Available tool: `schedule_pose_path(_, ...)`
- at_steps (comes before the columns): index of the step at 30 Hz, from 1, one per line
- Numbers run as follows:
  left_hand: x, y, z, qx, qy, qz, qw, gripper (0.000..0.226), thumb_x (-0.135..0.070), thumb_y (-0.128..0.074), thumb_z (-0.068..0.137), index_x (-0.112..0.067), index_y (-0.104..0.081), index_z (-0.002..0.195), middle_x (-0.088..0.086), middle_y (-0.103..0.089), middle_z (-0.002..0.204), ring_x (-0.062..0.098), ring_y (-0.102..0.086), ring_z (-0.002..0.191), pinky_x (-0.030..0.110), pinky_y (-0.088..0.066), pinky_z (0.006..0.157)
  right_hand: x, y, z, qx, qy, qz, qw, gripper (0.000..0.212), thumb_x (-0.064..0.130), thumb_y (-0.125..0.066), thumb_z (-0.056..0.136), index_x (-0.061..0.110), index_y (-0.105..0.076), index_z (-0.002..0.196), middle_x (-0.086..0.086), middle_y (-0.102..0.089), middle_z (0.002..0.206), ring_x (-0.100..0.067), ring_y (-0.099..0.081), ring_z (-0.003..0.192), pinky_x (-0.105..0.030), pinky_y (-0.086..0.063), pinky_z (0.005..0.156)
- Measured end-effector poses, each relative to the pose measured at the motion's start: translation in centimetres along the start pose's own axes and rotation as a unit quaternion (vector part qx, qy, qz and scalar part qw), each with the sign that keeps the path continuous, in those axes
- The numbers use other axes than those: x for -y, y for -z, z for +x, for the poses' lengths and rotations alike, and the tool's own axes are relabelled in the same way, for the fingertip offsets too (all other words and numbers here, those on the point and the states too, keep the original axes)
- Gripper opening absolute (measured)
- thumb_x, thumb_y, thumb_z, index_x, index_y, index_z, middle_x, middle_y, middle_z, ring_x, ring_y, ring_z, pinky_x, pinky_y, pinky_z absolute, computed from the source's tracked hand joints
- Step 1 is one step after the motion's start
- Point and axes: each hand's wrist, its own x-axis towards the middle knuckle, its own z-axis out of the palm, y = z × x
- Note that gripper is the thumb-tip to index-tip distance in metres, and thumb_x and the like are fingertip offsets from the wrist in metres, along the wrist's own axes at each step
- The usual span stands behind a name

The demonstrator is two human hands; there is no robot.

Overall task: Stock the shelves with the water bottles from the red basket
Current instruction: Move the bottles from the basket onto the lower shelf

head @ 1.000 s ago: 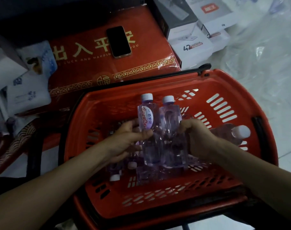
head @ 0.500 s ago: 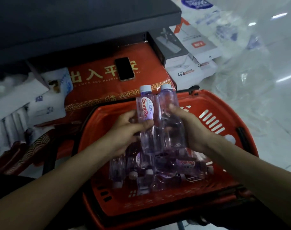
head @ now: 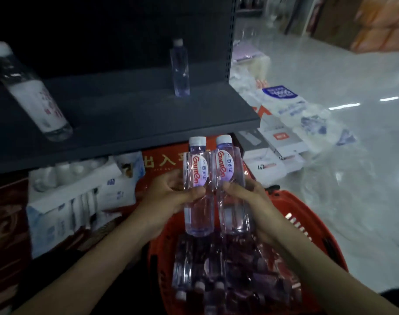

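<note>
- Pale glossy floor (head: 343,169), from 1 to 4 o'clock.
- Dark grey shelf (head: 148,114), from 9 to 12 o'clock, front edge just above the caps of the two held bottles.
- Red basket (head: 284,201) at 5 to 6 o'clock, low and near the camera, filled with a heap of water bottles (head: 216,269) lying on their sides.
- White cartons (head: 80,194) at 8 to 9 o'clock under the shelf; flat white boxes (head: 282,142) at 2 o'clock on the floor.
- Red box with gold characters (head: 159,161) near centre, under the shelf, behind the hands.
- Left hand (head: 169,196) just left of centre, fingers and thumb wrapped round the left Ganten bottle (head: 198,214), upright, cap up, above the basket.
- Right hand (head: 250,198) just right of centre, gripping the right Ganten bottle (head: 232,214), upright, side by side with the first.
- Slim clear bottle (head: 179,69) at 12 o'clock, upright on the shelf.
- White-labelled bottle (head: 35,94) at 10 o'clock on the shelf, seemingly leaning left.
</note>
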Motion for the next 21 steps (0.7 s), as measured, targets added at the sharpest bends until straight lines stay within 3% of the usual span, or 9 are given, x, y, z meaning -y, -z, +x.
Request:
schedule_pose_path(3,-3.5,1.3,-0.5,-0.017,-0.034,0.013,0.999,0.043,-0.015,-0.079,0.064,-0.016,-0.07,0.107,0.001,-0.074,0.106,0.024,-0.072,0.096,0.047,-0.058,0.084,3.1,-1.6,0.7,0.004,0.053,-0.003,0.999,0.041,0.013,-0.073,0.083,0.004,-0.064,0.122,-0.021,-0.07,0.118,-0.042,-0.066,0.111,-0.056,-0.049,0.1)
schedule_pose_path(5,-6.1,2.2,-0.7,-0.038,-0.063,0.028,0.997,0.042,-0.018,-0.08,0.061,-0.018,-0.072,0.102,0.0,-0.076,0.101,0.025,-0.072,0.095,0.045,-0.058,0.083,5.1,-3.0,1.0,0.013,0.088,-0.023,0.996,0.039,0.012,-0.072,0.083,0.008,-0.065,0.122,-0.018,-0.071,0.118,-0.04,-0.065,0.113,-0.06,-0.046,0.102)
schedule_pose_path(8,-10.2,3.7,-0.7,-0.054,-0.114,0.034,0.991,0.043,-0.019,-0.08,0.058,-0.019,-0.072,0.1,0.001,-0.076,0.098,0.026,-0.072,0.094,0.042,-0.059,0.078,8.5,-5.1,1.8,0.062,0.126,-0.038,0.989,0.034,0.014,-0.066,0.088,0.02,-0.068,0.122,-0.009,-0.071,0.123,-0.028,-0.065,0.118,-0.055,-0.043,0.107)
schedule_pose_path(11,-13.9,5.1,-0.6,-0.053,-0.159,0.026,0.986,0.037,-0.011,-0.079,0.061,-0.021,-0.073,0.096,-0.001,-0.077,0.096,0.019,-0.074,0.088,0.028,-0.058,0.067,12.5,-6.9,2.9,0.117,0.148,-0.07,0.98,0.039,0.015,-0.057,0.097,0.026,-0.058,0.135,-0.003,-0.066,0.132,-0.023,-0.059,0.126,-0.052,-0.039,0.112)
schedule_pose_path(15,-19.9,7.3,0.0,-0.052,-0.229,0.055,0.971,0.048,-0.005,-0.088,0.053,-0.03,-0.077,0.093,0.001,-0.077,0.098,0.021,-0.074,0.089,0.029,-0.058,0.072,18.5,-9.7,5.1,0.159,0.223,-0.105,0.956,0.041,0.011,-0.058,0.097,0.022,-0.057,0.136,-0.008,-0.066,0.13,-0.028,-0.06,0.124,-0.048,-0.044,0.109)
schedule_pose_path(18,-24.7,9.2,0.3,-0.064,-0.288,0.085,0.952,0.043,-0.01,-0.084,0.059,-0.026,-0.075,0.098,0.002,-0.076,0.101,0.02,-0.073,0.091,0.029,-0.056,0.074,22.7,-12.6,6.7,0.17,0.302,-0.142,0.927,0.041,0.004,-0.061,0.095,0.013,-0.057,0.134,-0.007,-0.068,0.128,-0.027,-0.063,0.121,-0.038,-0.05,0.103)
schedule_pose_path(21,-28.6,10.8,0.6,-0.082,-0.325,0.096,0.937,0.041,0.0,-0.081,0.067,-0.017,-0.073,0.103,0.001,-0.076,0.101,0.018,-0.073,0.093,0.029,-0.054,0.077,26.1,-15.6,8.0,0.146,0.348,-0.148,0.914,0.039,-0.001,-0.059,0.094,0.016,-0.06,0.129,0.001,-0.073,0.118,-0.016,-0.07,0.107,-0.021,-0.055,0.086)
